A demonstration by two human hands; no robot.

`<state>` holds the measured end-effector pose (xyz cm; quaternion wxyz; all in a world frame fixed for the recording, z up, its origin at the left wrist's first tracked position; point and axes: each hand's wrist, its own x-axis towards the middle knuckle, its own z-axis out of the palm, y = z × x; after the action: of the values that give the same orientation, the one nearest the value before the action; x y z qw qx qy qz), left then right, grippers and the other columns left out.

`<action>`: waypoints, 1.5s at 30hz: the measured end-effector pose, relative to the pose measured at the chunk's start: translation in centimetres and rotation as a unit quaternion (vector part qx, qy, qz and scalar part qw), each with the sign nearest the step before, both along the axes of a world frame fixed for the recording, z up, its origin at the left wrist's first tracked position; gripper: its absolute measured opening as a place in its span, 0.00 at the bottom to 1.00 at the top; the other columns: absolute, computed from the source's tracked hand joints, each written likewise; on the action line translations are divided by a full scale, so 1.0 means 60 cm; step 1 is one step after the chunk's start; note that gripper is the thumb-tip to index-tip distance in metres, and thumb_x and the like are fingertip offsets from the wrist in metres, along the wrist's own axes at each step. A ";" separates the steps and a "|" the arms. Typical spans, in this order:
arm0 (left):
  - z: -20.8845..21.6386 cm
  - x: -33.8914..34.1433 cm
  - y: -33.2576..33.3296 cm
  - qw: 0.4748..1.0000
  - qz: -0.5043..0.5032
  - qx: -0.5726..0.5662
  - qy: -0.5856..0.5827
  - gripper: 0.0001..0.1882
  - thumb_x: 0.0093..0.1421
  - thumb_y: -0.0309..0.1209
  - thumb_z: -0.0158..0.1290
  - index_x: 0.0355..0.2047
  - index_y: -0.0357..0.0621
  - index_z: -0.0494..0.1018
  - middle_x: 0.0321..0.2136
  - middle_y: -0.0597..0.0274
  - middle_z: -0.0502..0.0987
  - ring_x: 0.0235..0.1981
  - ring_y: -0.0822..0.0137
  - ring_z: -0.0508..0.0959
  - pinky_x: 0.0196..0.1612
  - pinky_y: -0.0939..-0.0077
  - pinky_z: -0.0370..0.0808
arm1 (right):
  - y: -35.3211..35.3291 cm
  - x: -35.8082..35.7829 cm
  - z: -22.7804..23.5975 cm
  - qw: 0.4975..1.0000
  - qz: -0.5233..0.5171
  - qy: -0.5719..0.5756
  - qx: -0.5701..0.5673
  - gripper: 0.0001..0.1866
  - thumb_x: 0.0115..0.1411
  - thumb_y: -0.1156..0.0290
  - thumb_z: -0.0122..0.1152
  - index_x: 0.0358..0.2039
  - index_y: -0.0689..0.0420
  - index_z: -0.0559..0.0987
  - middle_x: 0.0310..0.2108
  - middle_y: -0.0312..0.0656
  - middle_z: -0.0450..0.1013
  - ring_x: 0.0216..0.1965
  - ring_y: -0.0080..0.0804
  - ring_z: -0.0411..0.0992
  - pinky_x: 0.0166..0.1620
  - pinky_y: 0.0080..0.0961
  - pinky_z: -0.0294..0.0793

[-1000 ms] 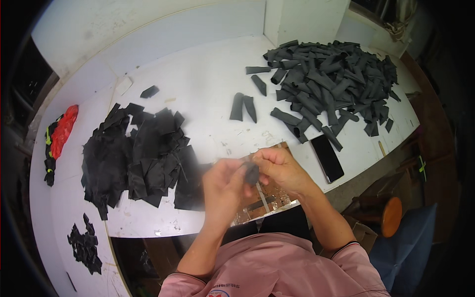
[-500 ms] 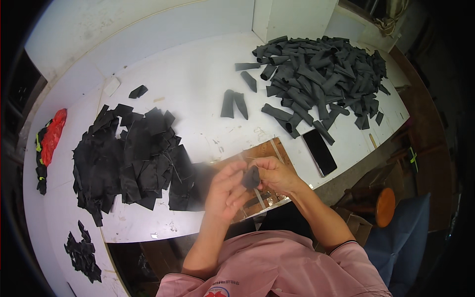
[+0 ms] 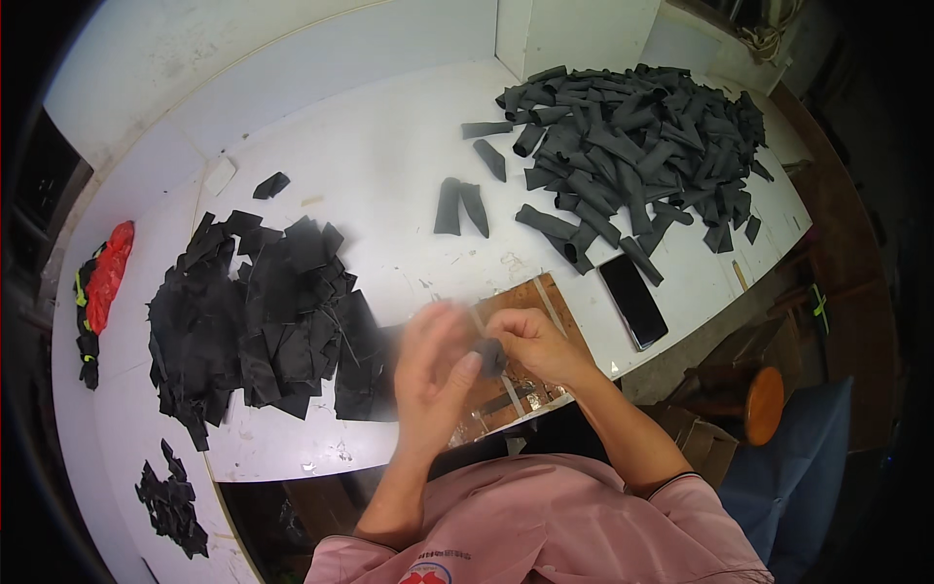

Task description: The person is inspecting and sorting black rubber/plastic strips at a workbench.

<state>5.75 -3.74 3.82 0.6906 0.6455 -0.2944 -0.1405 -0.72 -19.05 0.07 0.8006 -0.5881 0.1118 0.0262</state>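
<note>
Head view: my right hand (image 3: 537,341) is pinching a dark cloth piece (image 3: 493,358) over the brown board (image 3: 525,295), fingertips closed on it. My left hand (image 3: 430,365) is blurring just beside it, and I cannot say whether it is touching the cloth. If my right pinch is loosening while the left is moving this fast, the cloth could be slipping and falling to the board. A swinging right forearm could be knocking the phone (image 3: 632,302), which is lying near the edge of the white table (image 3: 389,243).

Counting outward, I am seeing one cloth piece between my hands, one board, one phone, and two grey tubes (image 3: 448,206) lying side by side. The flat black pieces (image 3: 263,331) to my left and the heaped tubes (image 3: 642,146) beyond are overlapping too much for counting. Farthest left, one red bag (image 3: 109,273) is resting.
</note>
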 end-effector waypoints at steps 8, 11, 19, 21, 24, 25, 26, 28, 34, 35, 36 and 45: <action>0.029 -0.023 0.001 0.952 0.025 -0.244 0.185 0.03 0.53 0.20 0.50 0.28 0.35 0.69 0.31 0.54 0.74 0.36 0.68 0.71 0.41 0.75 0.67 | 0.030 -0.018 0.128 0.738 -0.066 -0.249 -0.623 0.13 0.47 0.62 0.60 0.19 0.59 0.72 0.16 0.39 0.65 0.23 0.33 0.67 0.25 0.28 0.66; 0.017 -0.019 0.000 0.963 0.040 -0.198 0.180 0.02 0.53 0.21 0.50 0.27 0.36 0.68 0.32 0.53 0.74 0.35 0.67 0.72 0.41 0.74 0.67 | 0.017 -0.014 0.116 0.713 -0.015 -0.195 -0.673 0.16 0.44 0.57 0.59 0.19 0.58 0.72 0.18 0.41 0.66 0.23 0.38 0.66 0.25 0.30 0.66; 0.040 0.004 -0.027 0.974 -0.121 -0.164 0.102 0.08 0.49 0.24 0.55 0.29 0.33 0.71 0.31 0.54 0.74 0.33 0.68 0.72 0.38 0.76 0.68 | 0.009 -0.024 0.076 0.799 -0.049 -0.249 -0.545 0.09 0.50 0.65 0.55 0.22 0.58 0.72 0.19 0.44 0.67 0.24 0.41 0.67 0.25 0.34 0.65; 0.072 0.006 -0.032 0.985 -0.170 0.024 -0.022 0.05 0.47 0.21 0.55 0.26 0.33 0.72 0.28 0.58 0.74 0.31 0.72 0.71 0.35 0.81 0.67 | 0.009 -0.029 0.059 0.806 -0.057 -0.276 -0.520 0.08 0.51 0.67 0.53 0.24 0.59 0.72 0.20 0.45 0.67 0.25 0.43 0.68 0.27 0.35 0.66; 0.069 0.013 -0.041 0.979 -0.185 0.088 0.004 0.04 0.47 0.19 0.54 0.25 0.34 0.73 0.26 0.60 0.74 0.28 0.75 0.70 0.32 0.84 0.66 | 0.009 -0.033 0.006 0.840 -0.025 -0.165 -0.515 0.11 0.55 0.65 0.46 0.28 0.59 0.73 0.26 0.49 0.69 0.31 0.48 0.69 0.31 0.37 0.68; 0.065 0.014 -0.035 0.980 -0.180 0.084 0.020 0.04 0.47 0.20 0.54 0.26 0.34 0.73 0.26 0.60 0.74 0.28 0.76 0.70 0.32 0.84 0.66 | 0.009 -0.032 0.010 0.841 -0.024 -0.166 -0.514 0.11 0.55 0.65 0.46 0.28 0.59 0.73 0.26 0.49 0.69 0.31 0.48 0.69 0.31 0.37 0.68; 0.067 0.008 -0.033 0.980 -0.178 0.086 0.021 0.04 0.47 0.20 0.54 0.26 0.34 0.73 0.26 0.60 0.74 0.28 0.76 0.70 0.32 0.84 0.66 | 0.007 -0.028 0.016 0.851 -0.002 -0.141 -0.505 0.11 0.54 0.64 0.47 0.29 0.58 0.73 0.27 0.49 0.70 0.31 0.47 0.69 0.32 0.37 0.68; 0.072 -0.007 -0.035 0.992 -0.093 0.079 0.018 0.04 0.48 0.21 0.55 0.27 0.34 0.73 0.27 0.60 0.74 0.27 0.76 0.70 0.31 0.84 0.66 | 0.003 -0.025 0.028 0.861 0.021 -0.116 -0.495 0.11 0.54 0.64 0.47 0.31 0.58 0.73 0.28 0.48 0.70 0.31 0.47 0.69 0.32 0.37 0.68; 0.066 -0.005 -0.031 0.993 -0.115 0.033 0.001 0.06 0.48 0.24 0.55 0.27 0.34 0.74 0.26 0.60 0.75 0.27 0.76 0.70 0.29 0.83 0.66 | 0.004 -0.024 0.084 0.853 0.017 -0.166 -0.495 0.13 0.52 0.62 0.51 0.33 0.58 0.73 0.29 0.47 0.70 0.32 0.47 0.69 0.31 0.37 0.68; 0.067 0.001 -0.028 0.993 -0.113 0.034 0.002 0.06 0.48 0.24 0.55 0.27 0.34 0.74 0.26 0.60 0.75 0.27 0.76 0.70 0.29 0.83 0.66 | 0.008 -0.025 0.095 0.851 0.022 -0.148 -0.504 0.12 0.52 0.63 0.51 0.33 0.58 0.73 0.29 0.47 0.70 0.32 0.47 0.69 0.31 0.37 0.69; 0.068 0.006 -0.024 0.989 -0.123 0.074 -0.030 0.06 0.48 0.24 0.55 0.27 0.34 0.74 0.26 0.60 0.75 0.27 0.75 0.70 0.29 0.83 0.65 | 0.010 -0.024 0.100 0.848 0.027 -0.131 -0.512 0.12 0.51 0.64 0.52 0.32 0.58 0.73 0.29 0.47 0.71 0.33 0.47 0.70 0.31 0.37 0.69; 0.061 -0.027 -0.031 0.993 -0.081 -0.023 0.083 0.06 0.51 0.21 0.52 0.31 0.34 0.73 0.26 0.63 0.75 0.28 0.77 0.71 0.32 0.85 0.67 | 0.003 -0.025 0.035 0.835 0.002 -0.185 -0.518 0.11 0.53 0.64 0.49 0.30 0.57 0.73 0.23 0.47 0.69 0.26 0.47 0.69 0.29 0.38 0.67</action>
<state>4.15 -5.59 7.48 0.7132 0.5899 -0.2908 -0.2425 -2.19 -18.88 2.16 0.3851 -0.9108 -0.0424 -0.1429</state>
